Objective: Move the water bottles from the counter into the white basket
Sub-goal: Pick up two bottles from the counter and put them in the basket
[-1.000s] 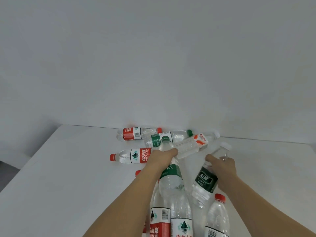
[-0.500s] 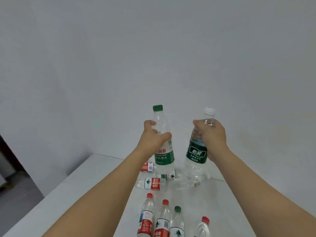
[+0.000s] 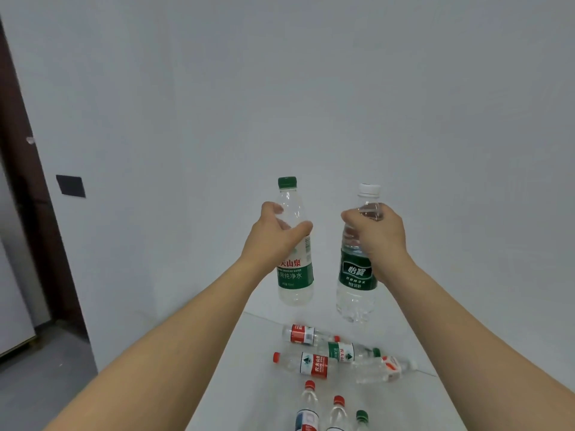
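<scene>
The left hand (image 3: 277,234) grips the green-capped bottle (image 3: 294,244) by its shoulder; the right hand (image 3: 378,237) grips the white-capped bottle (image 3: 357,275) likewise, both raised above the counter (image 3: 249,384). The smooth shoulder grips could likely slip. Seven bottles crowd the counter at 6 o'clock. Open room lies at 9 o'clock past the counter edge. The basket is not visible.

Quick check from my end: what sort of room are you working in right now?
Probably a plain indoor workroom, not a kitchen: bare white walls, a white counter strewn with water bottles, and a dark door frame on the left. No basket in view.
</scene>
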Demonstrator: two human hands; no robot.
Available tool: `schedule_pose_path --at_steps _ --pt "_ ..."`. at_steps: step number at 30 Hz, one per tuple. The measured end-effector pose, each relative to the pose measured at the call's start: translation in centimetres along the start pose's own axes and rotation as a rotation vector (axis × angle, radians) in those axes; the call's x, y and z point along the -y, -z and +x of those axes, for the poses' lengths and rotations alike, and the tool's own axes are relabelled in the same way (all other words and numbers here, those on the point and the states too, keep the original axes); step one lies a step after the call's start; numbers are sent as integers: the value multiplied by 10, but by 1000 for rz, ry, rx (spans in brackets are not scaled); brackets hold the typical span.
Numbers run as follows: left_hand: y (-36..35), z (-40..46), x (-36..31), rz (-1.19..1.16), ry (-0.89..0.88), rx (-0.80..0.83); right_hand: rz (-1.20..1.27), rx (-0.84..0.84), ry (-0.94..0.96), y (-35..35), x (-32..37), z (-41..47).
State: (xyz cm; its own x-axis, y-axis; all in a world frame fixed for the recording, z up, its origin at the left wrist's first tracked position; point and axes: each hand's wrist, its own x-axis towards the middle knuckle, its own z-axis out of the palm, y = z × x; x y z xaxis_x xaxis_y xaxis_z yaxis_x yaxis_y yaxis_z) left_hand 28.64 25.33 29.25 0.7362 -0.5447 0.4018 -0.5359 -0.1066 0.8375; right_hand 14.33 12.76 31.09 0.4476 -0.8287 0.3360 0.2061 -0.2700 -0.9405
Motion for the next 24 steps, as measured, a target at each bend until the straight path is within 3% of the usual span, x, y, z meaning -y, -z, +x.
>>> schedule_pose_path --at_steps 10,24 --pt "146 18 91 97 44 50 43 4 -29 -165 2 -46" --pt "272 42 156 130 63 -25 42 51 -16 -300 -7 -79"
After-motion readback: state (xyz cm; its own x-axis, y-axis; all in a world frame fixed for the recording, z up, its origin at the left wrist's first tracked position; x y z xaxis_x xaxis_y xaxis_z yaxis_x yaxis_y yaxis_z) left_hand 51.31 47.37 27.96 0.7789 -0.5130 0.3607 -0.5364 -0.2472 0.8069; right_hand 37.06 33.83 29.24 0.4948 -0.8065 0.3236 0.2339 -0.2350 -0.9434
